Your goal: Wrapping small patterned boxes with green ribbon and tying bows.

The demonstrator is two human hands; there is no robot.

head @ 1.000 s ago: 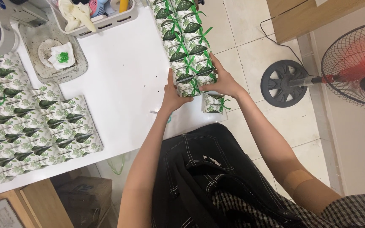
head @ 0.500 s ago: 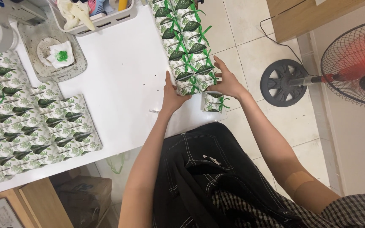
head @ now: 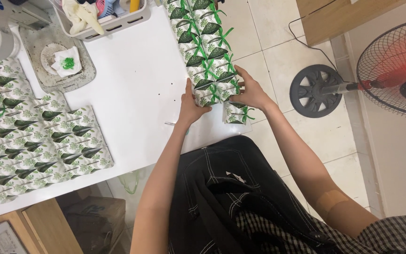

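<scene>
two hands squaring up a row of ribboned boxes

the double row of leaf-print boxes lies along the right edge of the white worktop. the left hand and right hand press flat, fingers spread, against the sides of its near end, gripping nothing shut. the boxes look light, thin card that crushes easily; hold the flat sides, not the green ribbons. a loose box sits below the right hand.
</scene>
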